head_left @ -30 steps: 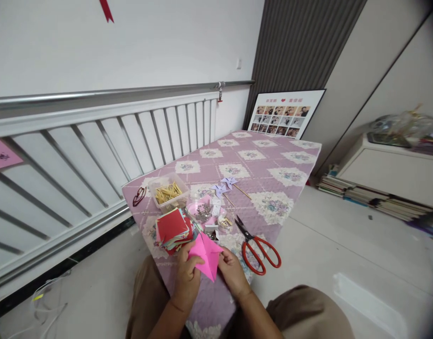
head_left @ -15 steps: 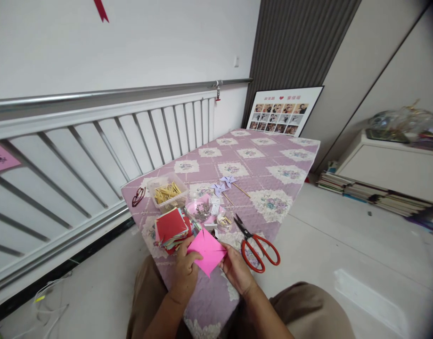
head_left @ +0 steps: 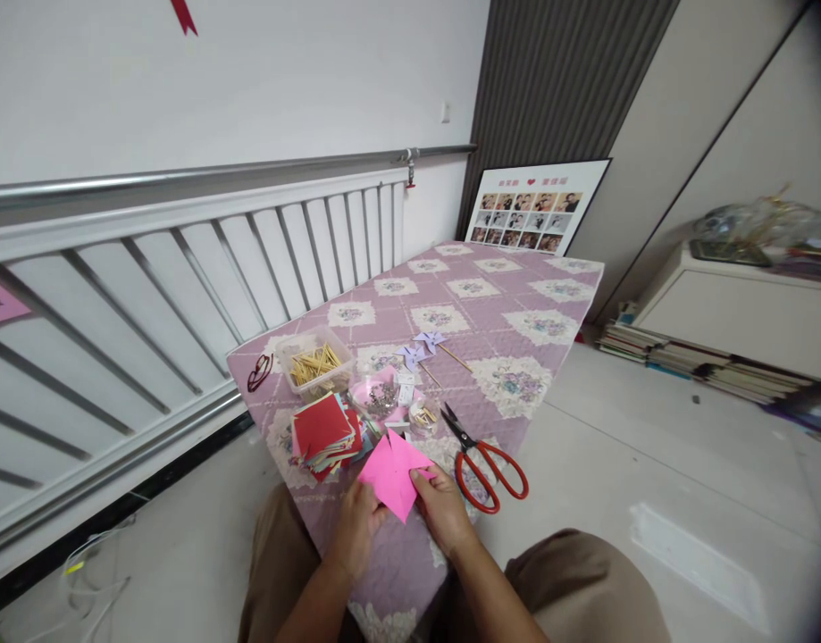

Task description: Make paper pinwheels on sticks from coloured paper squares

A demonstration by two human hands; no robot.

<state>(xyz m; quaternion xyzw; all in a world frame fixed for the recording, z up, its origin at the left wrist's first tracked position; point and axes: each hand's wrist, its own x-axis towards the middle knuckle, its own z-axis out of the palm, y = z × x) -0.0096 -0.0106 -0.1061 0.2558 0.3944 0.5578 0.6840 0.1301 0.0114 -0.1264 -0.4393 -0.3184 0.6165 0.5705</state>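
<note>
A bright pink paper square (head_left: 394, 475) with slits cut in from its corners is held up between both hands over the near end of the table. My left hand (head_left: 360, 520) pinches its left corner. At the right corner, my right hand (head_left: 443, 507) grips the paper with the thumb on top. Just beyond lies a stack of coloured paper squares (head_left: 324, 432), red on top. Red-handled scissors (head_left: 482, 460) rest to the right with blades parted. Two lilac paper pinwheels on sticks (head_left: 411, 358) lie farther back.
A plastic box of wooden sticks (head_left: 314, 364) stands at the left, near dark red glasses (head_left: 260, 371). A pink dish of small metal pieces (head_left: 381, 396) and a small round tub (head_left: 424, 416) sit mid-table. The radiator (head_left: 202, 277) borders the table's left side.
My right thumb has come onto the top of the pink paper near its right corner. My left thumb has slid back toward the left edge, and the paper has turned slightly.
</note>
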